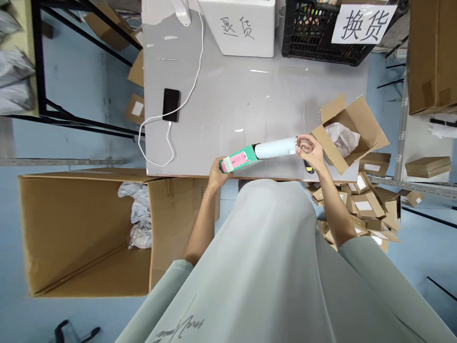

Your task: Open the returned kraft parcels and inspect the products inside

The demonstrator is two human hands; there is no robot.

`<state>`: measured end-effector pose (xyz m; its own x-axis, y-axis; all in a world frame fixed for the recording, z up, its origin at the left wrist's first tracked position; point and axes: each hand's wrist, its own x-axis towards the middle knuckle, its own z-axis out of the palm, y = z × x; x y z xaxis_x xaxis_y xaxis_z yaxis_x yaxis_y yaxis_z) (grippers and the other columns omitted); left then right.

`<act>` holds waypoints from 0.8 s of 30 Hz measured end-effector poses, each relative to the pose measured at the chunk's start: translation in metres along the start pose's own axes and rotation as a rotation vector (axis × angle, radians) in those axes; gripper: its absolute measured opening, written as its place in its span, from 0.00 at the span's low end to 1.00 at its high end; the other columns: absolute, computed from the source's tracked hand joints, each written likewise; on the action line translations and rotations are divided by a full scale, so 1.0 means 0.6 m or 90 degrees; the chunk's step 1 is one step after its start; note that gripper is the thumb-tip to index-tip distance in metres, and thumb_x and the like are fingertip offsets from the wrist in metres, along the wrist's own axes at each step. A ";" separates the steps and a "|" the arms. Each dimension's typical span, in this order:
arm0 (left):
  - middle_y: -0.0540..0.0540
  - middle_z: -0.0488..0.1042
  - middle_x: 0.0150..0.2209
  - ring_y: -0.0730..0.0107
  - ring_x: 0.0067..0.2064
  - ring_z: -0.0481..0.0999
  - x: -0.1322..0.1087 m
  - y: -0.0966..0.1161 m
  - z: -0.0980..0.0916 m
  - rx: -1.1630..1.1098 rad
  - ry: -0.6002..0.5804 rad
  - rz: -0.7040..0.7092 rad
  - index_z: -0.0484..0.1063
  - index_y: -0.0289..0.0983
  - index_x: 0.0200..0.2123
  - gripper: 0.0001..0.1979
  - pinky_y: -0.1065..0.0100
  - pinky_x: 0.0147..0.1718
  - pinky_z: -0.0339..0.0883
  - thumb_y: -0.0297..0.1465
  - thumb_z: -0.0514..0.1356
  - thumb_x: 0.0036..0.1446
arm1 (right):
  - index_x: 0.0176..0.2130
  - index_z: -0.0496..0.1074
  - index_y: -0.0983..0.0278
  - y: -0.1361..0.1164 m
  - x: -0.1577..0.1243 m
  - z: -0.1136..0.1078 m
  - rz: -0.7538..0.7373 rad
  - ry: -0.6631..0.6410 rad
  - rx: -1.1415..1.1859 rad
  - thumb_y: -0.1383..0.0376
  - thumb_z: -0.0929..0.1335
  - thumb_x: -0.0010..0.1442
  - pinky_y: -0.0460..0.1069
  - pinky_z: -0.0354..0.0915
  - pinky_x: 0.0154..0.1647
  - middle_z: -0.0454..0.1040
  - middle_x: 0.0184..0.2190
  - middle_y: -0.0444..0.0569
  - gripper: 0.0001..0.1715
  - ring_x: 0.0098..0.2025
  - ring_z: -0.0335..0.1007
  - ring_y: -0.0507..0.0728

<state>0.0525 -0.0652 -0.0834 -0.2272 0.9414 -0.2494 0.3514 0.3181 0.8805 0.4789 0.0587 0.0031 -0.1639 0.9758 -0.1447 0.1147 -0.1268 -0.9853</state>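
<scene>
My left hand grips the end of a long green and pink product box at the table's near edge. A pale blue cylinder, like a slim bottle, sticks out of the box's other end. My right hand is closed round the cylinder's far end, where something clear and shiny shows. Both hands hold the pair level just above the grey table.
An open cardboard box with white wrapping sits at the table's right edge. A black phone on a white cable lies to the left. A white bin and black crate stand at the back. A large carton stands on the floor left; several small boxes are piled right.
</scene>
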 end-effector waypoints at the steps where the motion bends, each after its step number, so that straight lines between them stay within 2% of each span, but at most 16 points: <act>1: 0.44 0.79 0.55 0.48 0.57 0.79 0.003 -0.009 0.002 0.016 0.030 -0.010 0.74 0.44 0.57 0.38 0.47 0.60 0.79 0.32 0.76 0.38 | 0.54 0.78 0.56 -0.003 0.003 -0.011 -0.007 0.019 0.000 0.42 0.83 0.50 0.56 0.82 0.50 0.82 0.53 0.52 0.39 0.43 0.80 0.58; 4: 0.40 0.77 0.58 0.35 0.65 0.76 0.011 -0.020 0.020 0.057 0.103 -0.070 0.74 0.43 0.58 0.41 0.34 0.69 0.72 0.29 0.78 0.37 | 0.54 0.78 0.55 -0.019 0.009 -0.034 -0.032 0.053 -0.021 0.35 0.82 0.51 0.59 0.82 0.51 0.82 0.54 0.53 0.42 0.47 0.82 0.62; 6: 0.35 0.74 0.64 0.26 0.73 0.70 0.013 -0.010 0.039 0.069 0.123 -0.096 0.73 0.41 0.61 0.43 0.28 0.75 0.64 0.30 0.80 0.39 | 0.54 0.79 0.55 -0.031 0.011 -0.041 -0.046 0.055 -0.039 0.31 0.81 0.52 0.61 0.81 0.54 0.82 0.54 0.55 0.44 0.51 0.83 0.66; 8: 0.31 0.69 0.72 0.22 0.80 0.62 0.010 0.016 0.057 0.065 0.138 -0.047 0.72 0.40 0.66 0.45 0.27 0.79 0.58 0.35 0.82 0.46 | 0.54 0.80 0.55 -0.042 0.011 -0.042 -0.054 0.041 -0.042 0.28 0.81 0.51 0.62 0.81 0.56 0.83 0.54 0.56 0.46 0.54 0.83 0.68; 9: 0.31 0.67 0.74 0.24 0.82 0.60 0.008 0.034 0.065 0.047 0.137 -0.002 0.71 0.41 0.69 0.44 0.29 0.80 0.58 0.40 0.81 0.52 | 0.54 0.80 0.55 -0.046 0.011 -0.041 -0.055 0.030 -0.040 0.26 0.81 0.51 0.62 0.80 0.57 0.83 0.55 0.56 0.48 0.55 0.83 0.68; 10: 0.31 0.66 0.76 0.28 0.83 0.60 0.006 0.055 0.073 0.014 0.123 0.045 0.70 0.44 0.72 0.42 0.31 0.79 0.62 0.45 0.79 0.59 | 0.54 0.80 0.55 -0.050 0.011 -0.039 -0.055 0.018 -0.037 0.25 0.80 0.50 0.62 0.80 0.57 0.83 0.55 0.56 0.49 0.55 0.83 0.69; 11: 0.33 0.67 0.76 0.33 0.81 0.65 0.003 0.078 0.080 -0.035 0.085 0.074 0.68 0.47 0.74 0.39 0.34 0.76 0.69 0.50 0.74 0.66 | 0.55 0.81 0.55 -0.052 0.011 -0.036 -0.053 0.005 -0.034 0.24 0.80 0.50 0.62 0.80 0.57 0.83 0.55 0.56 0.50 0.55 0.84 0.69; 13: 0.35 0.73 0.73 0.38 0.73 0.77 -0.002 0.126 0.093 -0.152 -0.070 0.061 0.67 0.50 0.76 0.36 0.37 0.64 0.82 0.59 0.62 0.74 | 0.55 0.82 0.56 -0.055 0.012 -0.030 -0.046 -0.017 -0.035 0.22 0.80 0.49 0.62 0.79 0.58 0.84 0.56 0.56 0.53 0.57 0.84 0.69; 14: 0.36 0.74 0.73 0.39 0.70 0.81 -0.005 0.147 0.098 -0.186 -0.155 0.051 0.67 0.51 0.76 0.38 0.40 0.60 0.85 0.62 0.62 0.73 | 0.55 0.82 0.56 -0.055 0.013 -0.026 -0.043 -0.023 -0.036 0.22 0.79 0.49 0.63 0.79 0.59 0.84 0.56 0.57 0.54 0.58 0.83 0.70; 16: 0.38 0.74 0.72 0.40 0.68 0.82 -0.011 0.182 0.108 -0.192 -0.228 0.066 0.68 0.51 0.76 0.44 0.45 0.57 0.87 0.64 0.70 0.65 | 0.56 0.83 0.56 -0.057 0.014 -0.019 -0.042 -0.023 -0.032 0.21 0.79 0.49 0.63 0.79 0.61 0.85 0.57 0.57 0.54 0.60 0.83 0.71; 19: 0.38 0.76 0.70 0.41 0.65 0.84 -0.022 0.210 0.118 -0.178 -0.227 0.081 0.71 0.48 0.72 0.49 0.47 0.56 0.87 0.61 0.79 0.54 | 0.57 0.84 0.57 -0.061 0.013 -0.009 -0.043 -0.014 -0.010 0.23 0.79 0.52 0.64 0.79 0.63 0.85 0.58 0.57 0.52 0.62 0.82 0.72; 24: 0.39 0.82 0.64 0.43 0.55 0.89 -0.039 0.224 0.119 -0.258 -0.238 -0.004 0.76 0.45 0.65 0.45 0.44 0.53 0.88 0.55 0.83 0.49 | 0.59 0.85 0.56 -0.076 0.003 0.001 -0.034 -0.002 -0.010 0.25 0.76 0.61 0.65 0.78 0.68 0.85 0.61 0.56 0.47 0.66 0.81 0.72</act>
<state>0.1697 -0.0368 0.0119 0.1361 0.9387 -0.3168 -0.0432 0.3251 0.9447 0.4725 0.0660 0.0476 -0.1732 0.9805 -0.0925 0.1210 -0.0720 -0.9900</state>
